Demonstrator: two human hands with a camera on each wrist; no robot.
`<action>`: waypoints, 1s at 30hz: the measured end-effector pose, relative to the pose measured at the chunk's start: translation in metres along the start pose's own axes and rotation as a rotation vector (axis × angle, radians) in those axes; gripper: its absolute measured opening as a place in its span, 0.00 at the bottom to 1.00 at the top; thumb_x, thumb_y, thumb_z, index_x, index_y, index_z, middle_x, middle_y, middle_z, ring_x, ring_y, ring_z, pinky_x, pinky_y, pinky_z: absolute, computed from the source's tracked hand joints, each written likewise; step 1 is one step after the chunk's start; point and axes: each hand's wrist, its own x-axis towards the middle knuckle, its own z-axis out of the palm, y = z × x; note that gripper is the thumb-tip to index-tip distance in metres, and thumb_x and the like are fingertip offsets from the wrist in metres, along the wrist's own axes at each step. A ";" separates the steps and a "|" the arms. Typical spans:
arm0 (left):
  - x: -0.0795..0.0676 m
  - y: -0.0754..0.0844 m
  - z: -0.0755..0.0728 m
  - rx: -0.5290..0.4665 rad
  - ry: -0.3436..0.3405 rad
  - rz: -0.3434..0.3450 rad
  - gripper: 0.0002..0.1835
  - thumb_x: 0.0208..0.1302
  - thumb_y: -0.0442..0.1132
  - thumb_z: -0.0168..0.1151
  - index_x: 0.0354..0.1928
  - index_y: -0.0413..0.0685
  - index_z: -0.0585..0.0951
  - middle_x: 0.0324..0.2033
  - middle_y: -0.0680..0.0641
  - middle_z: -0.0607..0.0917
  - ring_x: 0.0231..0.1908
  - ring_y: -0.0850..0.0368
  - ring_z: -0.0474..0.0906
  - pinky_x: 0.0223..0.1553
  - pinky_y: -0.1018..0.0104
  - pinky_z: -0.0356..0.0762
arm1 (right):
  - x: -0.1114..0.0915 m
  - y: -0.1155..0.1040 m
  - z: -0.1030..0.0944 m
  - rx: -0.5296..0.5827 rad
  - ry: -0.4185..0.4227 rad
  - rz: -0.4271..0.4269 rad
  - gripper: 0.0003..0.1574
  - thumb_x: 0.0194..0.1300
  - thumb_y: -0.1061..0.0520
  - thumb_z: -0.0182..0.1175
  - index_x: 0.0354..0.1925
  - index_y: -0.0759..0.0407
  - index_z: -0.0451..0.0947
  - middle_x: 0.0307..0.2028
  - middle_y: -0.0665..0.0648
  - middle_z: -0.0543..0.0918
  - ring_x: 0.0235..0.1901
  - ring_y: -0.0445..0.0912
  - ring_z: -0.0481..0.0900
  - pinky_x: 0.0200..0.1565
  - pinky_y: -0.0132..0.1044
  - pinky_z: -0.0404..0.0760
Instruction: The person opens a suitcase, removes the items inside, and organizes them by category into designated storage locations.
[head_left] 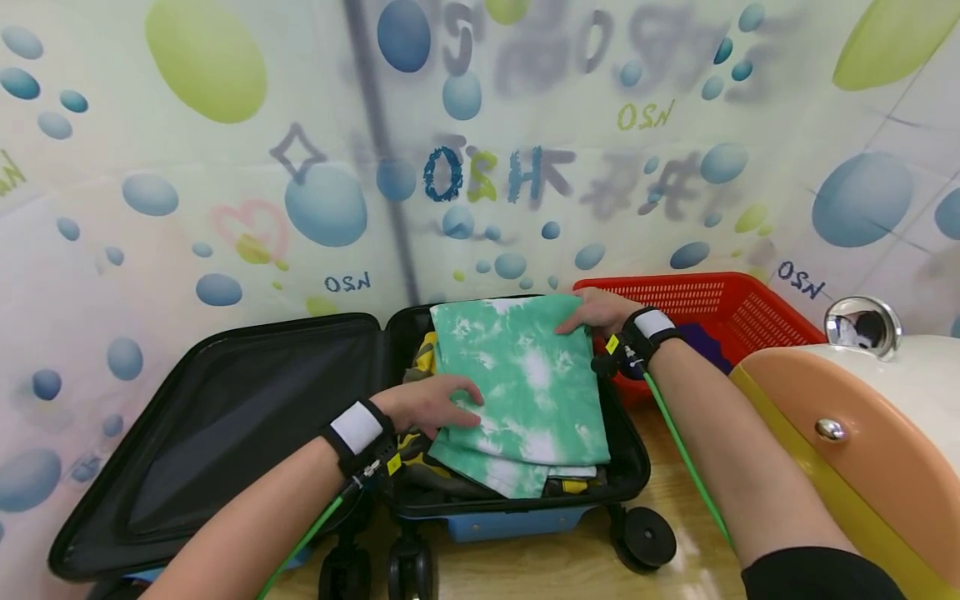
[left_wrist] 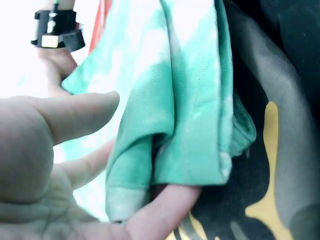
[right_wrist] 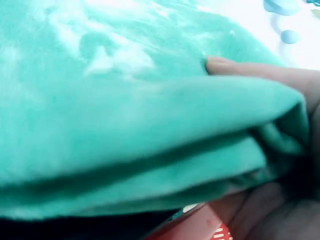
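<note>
A folded green-and-white tie-dye garment [head_left: 525, 375] lies over the right half of an open suitcase [head_left: 630, 467]. At its far right corner my right hand [head_left: 603, 310] pinches the folded edge, thumb on top and fingers underneath, as the right wrist view shows. My left hand [head_left: 427, 404] is at the garment's left side, thumb and fingers spread apart. One finger [left_wrist: 167, 212] of it reaches under the stitched hem in the left wrist view. Beneath the garment, black, grey and yellow camouflage clothing [head_left: 420, 450] shows along the left and front.
The suitcase's black lid [head_left: 255, 433] lies opened out to the left. A red basket [head_left: 675, 287] with dark purple cloth [head_left: 705, 342] stands behind on the right. Nearer right is an orange-and-white rounded unit [head_left: 847, 392] with a chrome knob. A patterned curtain [head_left: 480, 167] hangs behind.
</note>
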 end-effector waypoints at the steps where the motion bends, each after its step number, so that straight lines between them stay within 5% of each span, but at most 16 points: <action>1: 0.000 0.000 0.000 0.000 0.005 -0.001 0.21 0.69 0.43 0.61 0.63 0.51 0.73 0.61 0.41 0.71 0.49 0.53 0.75 0.40 0.60 0.82 | 0.000 -0.001 -0.001 0.017 -0.012 -0.028 0.17 0.64 0.64 0.65 0.50 0.63 0.75 0.40 0.51 0.82 0.44 0.46 0.81 0.48 0.40 0.83; 5: 0.001 -0.003 -0.001 -0.066 0.035 0.003 0.24 0.69 0.40 0.62 0.64 0.50 0.70 0.61 0.39 0.68 0.46 0.54 0.76 0.39 0.61 0.84 | -0.005 -0.007 -0.008 0.091 -0.055 -0.103 0.17 0.65 0.66 0.63 0.51 0.57 0.75 0.43 0.51 0.83 0.45 0.46 0.83 0.48 0.41 0.85; 10: 0.004 -0.007 -0.005 -0.173 0.052 0.018 0.23 0.68 0.39 0.63 0.63 0.52 0.70 0.50 0.42 0.72 0.23 0.60 0.65 0.31 0.67 0.73 | -0.015 -0.013 -0.017 0.166 -0.108 -0.177 0.25 0.68 0.68 0.58 0.60 0.52 0.71 0.49 0.52 0.83 0.50 0.47 0.84 0.51 0.43 0.84; 14: 0.007 -0.006 -0.005 -0.163 0.056 0.051 0.21 0.68 0.39 0.63 0.61 0.54 0.72 0.44 0.44 0.71 0.23 0.58 0.60 0.31 0.64 0.65 | -0.021 -0.013 -0.020 0.166 -0.078 -0.205 0.24 0.69 0.68 0.56 0.61 0.53 0.71 0.48 0.50 0.83 0.49 0.45 0.84 0.50 0.41 0.85; 22: 0.014 0.003 0.009 -0.209 0.108 0.124 0.13 0.71 0.36 0.59 0.55 0.47 0.78 0.61 0.43 0.69 0.49 0.51 0.69 0.43 0.65 0.69 | -0.027 -0.006 -0.021 0.158 0.042 -0.178 0.22 0.68 0.68 0.59 0.59 0.58 0.74 0.43 0.49 0.84 0.45 0.44 0.85 0.47 0.38 0.85; 25: 0.017 0.008 0.009 -0.247 0.142 0.106 0.12 0.71 0.35 0.58 0.54 0.48 0.78 0.61 0.42 0.69 0.48 0.51 0.70 0.42 0.65 0.70 | -0.032 -0.007 -0.025 0.154 0.060 -0.173 0.25 0.69 0.67 0.58 0.63 0.63 0.69 0.40 0.48 0.85 0.42 0.42 0.85 0.46 0.36 0.85; 28: 0.020 0.014 0.006 -0.276 0.179 0.108 0.11 0.72 0.34 0.55 0.54 0.49 0.79 0.61 0.41 0.68 0.39 0.52 0.70 0.36 0.64 0.70 | -0.039 -0.011 -0.031 0.127 0.119 -0.164 0.36 0.70 0.63 0.58 0.71 0.64 0.59 0.28 0.45 0.81 0.24 0.37 0.78 0.33 0.31 0.80; 30: 0.021 0.018 0.003 -0.279 0.211 0.130 0.12 0.73 0.34 0.54 0.54 0.49 0.79 0.62 0.41 0.68 0.37 0.53 0.68 0.34 0.65 0.68 | -0.044 -0.015 -0.035 0.118 0.155 -0.171 0.39 0.71 0.62 0.58 0.74 0.64 0.54 0.26 0.44 0.80 0.21 0.37 0.74 0.30 0.32 0.76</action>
